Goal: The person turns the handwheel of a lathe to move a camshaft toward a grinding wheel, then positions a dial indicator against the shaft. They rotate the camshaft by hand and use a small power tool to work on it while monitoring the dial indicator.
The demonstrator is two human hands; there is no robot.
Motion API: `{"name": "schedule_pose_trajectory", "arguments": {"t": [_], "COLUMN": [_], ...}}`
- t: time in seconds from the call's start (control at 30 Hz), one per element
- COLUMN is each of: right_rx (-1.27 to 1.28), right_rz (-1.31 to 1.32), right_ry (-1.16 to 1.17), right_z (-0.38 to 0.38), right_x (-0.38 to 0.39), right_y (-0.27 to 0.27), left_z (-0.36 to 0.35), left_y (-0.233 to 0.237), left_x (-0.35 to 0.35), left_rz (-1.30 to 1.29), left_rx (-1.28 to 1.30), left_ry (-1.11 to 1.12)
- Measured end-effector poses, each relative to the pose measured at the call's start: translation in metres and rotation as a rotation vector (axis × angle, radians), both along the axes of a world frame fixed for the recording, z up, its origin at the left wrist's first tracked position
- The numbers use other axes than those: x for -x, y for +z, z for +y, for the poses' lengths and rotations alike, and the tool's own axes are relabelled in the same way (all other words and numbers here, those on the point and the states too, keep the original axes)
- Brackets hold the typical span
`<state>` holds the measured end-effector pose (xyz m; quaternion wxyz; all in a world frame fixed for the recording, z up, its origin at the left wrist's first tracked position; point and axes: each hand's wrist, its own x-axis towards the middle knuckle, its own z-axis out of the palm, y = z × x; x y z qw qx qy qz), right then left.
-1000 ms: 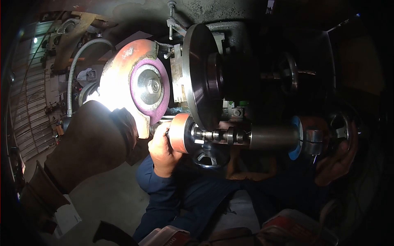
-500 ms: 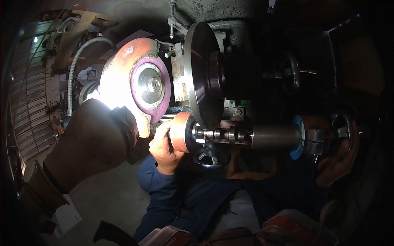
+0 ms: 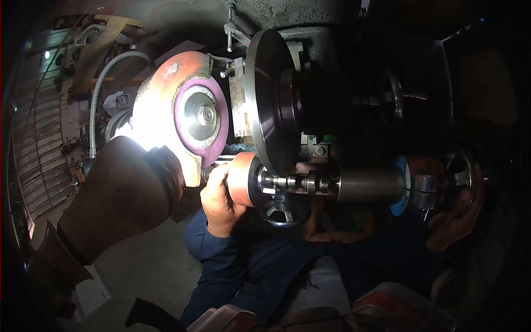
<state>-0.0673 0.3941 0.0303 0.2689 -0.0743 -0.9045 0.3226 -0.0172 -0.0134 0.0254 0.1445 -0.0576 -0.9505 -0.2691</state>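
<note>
My left hand [image 3: 221,207] is closed round the left end of an orange drum [image 3: 241,180], thumb up along its side and the other fingers hidden behind it. A short shaft with several lobes [image 3: 298,181] runs from the drum to a grey steel cylinder [image 3: 370,183]. Just above that shaft hangs the lower edge of a large steel disc [image 3: 265,105]. At the dim right end, my right hand [image 3: 456,221] has its fingers curled at the rim of a metal handwheel [image 3: 462,170]. Beside it are a blue ring [image 3: 399,206] and a split clamp collar [image 3: 425,192].
A pink grinding wheel [image 3: 219,124] under a worn orange guard [image 3: 182,66] stands up left, brightly lit. A thick brown duct [image 3: 110,193] crosses the left side. Below the shaft is another handwheel [image 3: 283,214]; a dark one [image 3: 394,97] stands at upper right.
The view has shifted very slightly. Both hands stay at the same places, and the shaft and wheels show no clear movement.
</note>
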Motion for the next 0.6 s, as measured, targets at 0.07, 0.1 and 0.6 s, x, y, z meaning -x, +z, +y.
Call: {"name": "schedule_pose_trajectory", "arguments": {"t": [0.07,0.1,0.6], "right_rx": [0.006,0.009,-0.049], "right_rz": [0.046,0.067,-0.076], "right_ry": [-0.027,-0.042,-0.037], "right_z": [-0.004,-0.006,-0.001], "right_x": [0.000,0.000,0.002], "right_y": [-0.003,-0.006,0.008], "left_z": [-0.001,-0.001,-0.002], "left_y": [0.002,0.002,0.005], "left_x": [0.000,0.001,-0.002], "left_rz": [-0.027,-0.043,-0.074], "left_rx": [-0.007,-0.015,-0.005], "left_ry": [-0.012,-0.014,-0.030]}}
